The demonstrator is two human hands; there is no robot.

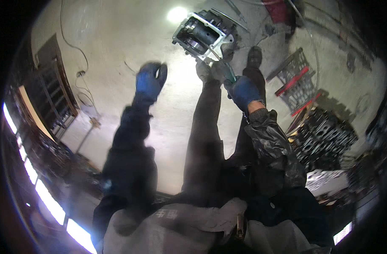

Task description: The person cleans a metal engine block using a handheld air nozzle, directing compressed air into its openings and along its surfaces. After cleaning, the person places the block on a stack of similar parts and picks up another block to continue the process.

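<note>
My right hand (245, 92), in a blue glove, is closed round the green handle of what looks like a screwdriver (230, 73). Its thin shaft points up and left to the near rim of an opened metal engine housing (203, 34). Dark round parts and a shiny ring show inside the housing's pale flange. Whether the tip touches the rim, I cannot tell. To the left, my left hand (149, 82), also blue-gloved, hangs away from the housing. Its fingers curl toward the thumb around a small gap; anything pinched there is too blurred to make out.
My legs stretch toward the housing, with a shoe (255, 57) right of it. A grey perforated crate with red bars (291, 82) lies at right, near a stack of dark metal parts (326, 137). At left are a dark metal rack (54, 91) and a cable (80, 51).
</note>
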